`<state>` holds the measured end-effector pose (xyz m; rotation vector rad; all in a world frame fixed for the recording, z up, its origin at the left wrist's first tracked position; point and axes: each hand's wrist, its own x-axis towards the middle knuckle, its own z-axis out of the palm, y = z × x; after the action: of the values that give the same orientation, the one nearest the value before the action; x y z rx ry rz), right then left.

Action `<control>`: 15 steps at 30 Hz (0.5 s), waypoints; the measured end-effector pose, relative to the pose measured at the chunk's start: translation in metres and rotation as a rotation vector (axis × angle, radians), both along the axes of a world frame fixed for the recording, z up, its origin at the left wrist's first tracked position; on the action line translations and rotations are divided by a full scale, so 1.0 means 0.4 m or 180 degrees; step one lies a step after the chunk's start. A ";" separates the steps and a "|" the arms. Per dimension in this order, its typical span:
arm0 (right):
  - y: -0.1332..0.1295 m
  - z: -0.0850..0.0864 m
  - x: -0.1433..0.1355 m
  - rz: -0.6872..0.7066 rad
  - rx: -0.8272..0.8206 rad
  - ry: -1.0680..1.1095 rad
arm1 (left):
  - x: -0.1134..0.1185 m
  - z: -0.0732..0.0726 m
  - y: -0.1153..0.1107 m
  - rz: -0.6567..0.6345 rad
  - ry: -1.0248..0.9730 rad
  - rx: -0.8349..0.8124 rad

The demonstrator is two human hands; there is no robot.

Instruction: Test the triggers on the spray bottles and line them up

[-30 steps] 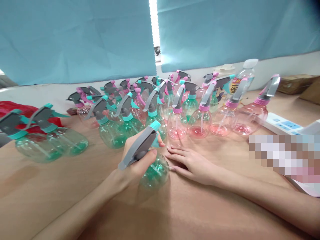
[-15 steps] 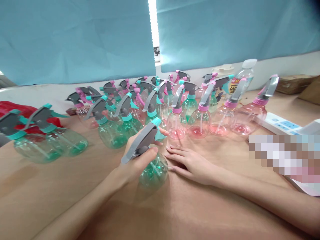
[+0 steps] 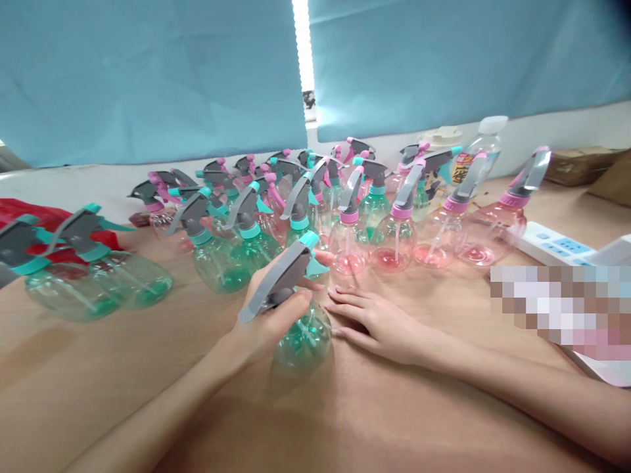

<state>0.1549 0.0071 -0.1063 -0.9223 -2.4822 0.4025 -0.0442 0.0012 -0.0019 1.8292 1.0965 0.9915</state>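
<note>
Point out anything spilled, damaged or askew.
No clear spill or damage shows. Two green spray bottles at far left lean outward, slightly apart from the rest, though lens distortion may explain the tilt.

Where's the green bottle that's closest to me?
In the head view, the green bottle is near the middle, held in your left hand, just left of your right hand and in front of the other bottles.
</note>
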 end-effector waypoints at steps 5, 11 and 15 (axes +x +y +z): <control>0.000 0.001 0.000 -0.0019 0.0036 -0.0086 | -0.002 -0.008 -0.001 0.0068 -0.0072 -0.0042; -0.002 -0.002 0.000 -0.0050 0.0030 0.0004 | -0.004 -0.013 -0.001 0.0043 -0.0102 0.0011; -0.002 -0.003 0.000 -0.0041 0.0017 0.0049 | -0.002 -0.011 -0.004 0.0100 -0.0090 0.0067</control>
<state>0.1550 0.0063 -0.1073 -0.9293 -2.4610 0.3971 -0.0451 -0.0002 -0.0063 1.8145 1.1046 1.0476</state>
